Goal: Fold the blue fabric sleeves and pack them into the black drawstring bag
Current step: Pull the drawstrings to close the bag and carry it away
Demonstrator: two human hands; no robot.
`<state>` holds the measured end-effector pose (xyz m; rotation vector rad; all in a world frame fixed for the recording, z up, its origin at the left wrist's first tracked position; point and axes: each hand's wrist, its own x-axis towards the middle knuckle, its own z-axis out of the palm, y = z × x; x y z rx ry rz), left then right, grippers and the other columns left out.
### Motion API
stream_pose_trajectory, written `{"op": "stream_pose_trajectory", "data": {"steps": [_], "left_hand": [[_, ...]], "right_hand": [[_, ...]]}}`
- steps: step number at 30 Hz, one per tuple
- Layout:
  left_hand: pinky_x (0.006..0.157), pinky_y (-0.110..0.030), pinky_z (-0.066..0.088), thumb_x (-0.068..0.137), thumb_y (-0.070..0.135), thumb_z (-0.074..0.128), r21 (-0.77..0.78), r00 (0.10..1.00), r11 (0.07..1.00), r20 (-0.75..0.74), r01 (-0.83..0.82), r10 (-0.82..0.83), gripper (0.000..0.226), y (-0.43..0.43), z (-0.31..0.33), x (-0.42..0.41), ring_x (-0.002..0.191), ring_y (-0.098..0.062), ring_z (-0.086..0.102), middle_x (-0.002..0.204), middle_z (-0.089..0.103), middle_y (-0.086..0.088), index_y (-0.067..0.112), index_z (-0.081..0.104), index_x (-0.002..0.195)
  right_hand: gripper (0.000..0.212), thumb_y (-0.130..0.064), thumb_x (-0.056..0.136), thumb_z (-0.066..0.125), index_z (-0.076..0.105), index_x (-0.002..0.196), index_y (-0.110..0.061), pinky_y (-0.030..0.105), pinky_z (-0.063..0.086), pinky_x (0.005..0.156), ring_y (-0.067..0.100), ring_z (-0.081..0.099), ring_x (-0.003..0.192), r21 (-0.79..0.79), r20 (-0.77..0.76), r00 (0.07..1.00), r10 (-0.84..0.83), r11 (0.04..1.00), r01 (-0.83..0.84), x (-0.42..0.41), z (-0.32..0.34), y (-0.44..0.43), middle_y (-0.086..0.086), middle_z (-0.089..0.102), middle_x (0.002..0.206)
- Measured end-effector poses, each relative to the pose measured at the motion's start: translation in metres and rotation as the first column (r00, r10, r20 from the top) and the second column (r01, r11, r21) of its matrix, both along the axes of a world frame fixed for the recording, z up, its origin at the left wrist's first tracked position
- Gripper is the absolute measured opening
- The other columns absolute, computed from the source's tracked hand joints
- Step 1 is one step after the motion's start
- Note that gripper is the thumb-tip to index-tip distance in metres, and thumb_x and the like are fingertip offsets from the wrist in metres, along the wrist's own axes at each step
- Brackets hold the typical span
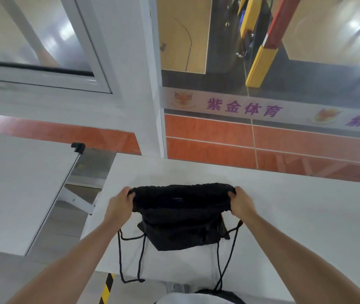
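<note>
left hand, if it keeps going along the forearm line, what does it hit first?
Besides the black drawstring bag it grips, the left hand crosses bare white table, then probably meets the white wall post behind; depth unclear.

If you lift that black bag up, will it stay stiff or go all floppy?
Probably floppy: the bag sags and creases between the left hand and right hand gripping its top corners. Likely light, as it looks thin and flat. Its cords hang loose, so they would probably swing.
</note>
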<state>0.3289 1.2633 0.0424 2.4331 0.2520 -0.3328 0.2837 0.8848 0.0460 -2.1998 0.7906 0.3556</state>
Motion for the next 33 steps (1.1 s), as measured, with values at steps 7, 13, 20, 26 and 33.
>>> {"op": "stream_pose_trajectory", "data": {"steps": [7,13,20,26,33], "left_hand": [[0.055,-0.035,0.038,0.104,0.022,0.045,0.081,0.990,0.987,0.005,0.141,-0.142,0.019,0.002,0.064,0.033,0.066,-0.024,0.057,0.072,0.059,-0.008,0.012,0.050,0.089],[0.064,-0.035,0.040,0.103,0.031,0.048,0.082,0.968,0.966,-0.080,0.243,-0.237,0.027,0.001,0.104,0.029,0.075,-0.023,0.059,0.076,0.061,-0.003,0.016,0.052,0.081],[0.058,-0.025,0.039,0.087,0.060,0.061,0.062,0.937,0.942,-0.146,0.328,-0.317,0.030,0.024,0.114,0.018,0.061,-0.006,0.056,0.065,0.062,0.014,0.033,0.070,0.079],[0.067,-0.026,0.038,0.100,0.017,0.055,-0.065,0.985,0.988,-0.094,0.141,-0.146,0.027,0.042,0.097,0.003,0.067,-0.005,0.053,0.082,0.066,0.007,0.008,0.072,0.081],[0.070,-0.038,0.043,0.097,0.027,0.053,0.048,0.974,0.973,-0.012,-0.227,0.227,0.033,0.080,0.044,-0.007,0.080,-0.034,0.062,0.077,0.069,-0.009,0.020,0.063,0.067]], "right_hand": [[0.023,-0.023,0.102,0.047,0.046,0.080,-0.014,0.025,0.036,0.042,0.022,0.048,0.049,-0.021,-0.038,0.986,0.164,0.986,-0.165,0.032,0.076,-0.027,0.009,0.054,0.070],[0.030,-0.035,0.095,0.057,0.065,0.090,-0.006,0.023,0.029,0.041,0.015,0.035,0.039,0.116,-0.101,0.953,0.287,0.954,-0.275,0.025,0.119,-0.049,0.003,0.051,0.051],[0.038,-0.050,0.083,0.074,0.076,0.093,-0.013,0.031,0.026,0.055,0.016,0.031,0.050,0.252,-0.042,0.965,0.259,0.937,-0.240,0.013,0.127,-0.098,0.000,0.034,0.055],[0.031,-0.042,0.087,0.074,0.077,0.078,-0.012,0.028,0.034,0.055,0.020,0.042,0.051,0.068,-0.017,0.990,0.143,0.988,-0.142,-0.011,0.110,-0.141,0.008,0.051,0.056],[0.040,-0.036,0.096,0.061,0.071,0.070,-0.007,0.040,0.054,0.074,0.040,0.069,0.077,-0.125,0.032,0.935,-0.353,0.927,0.354,-0.030,0.066,-0.163,0.012,0.059,0.062]]}}
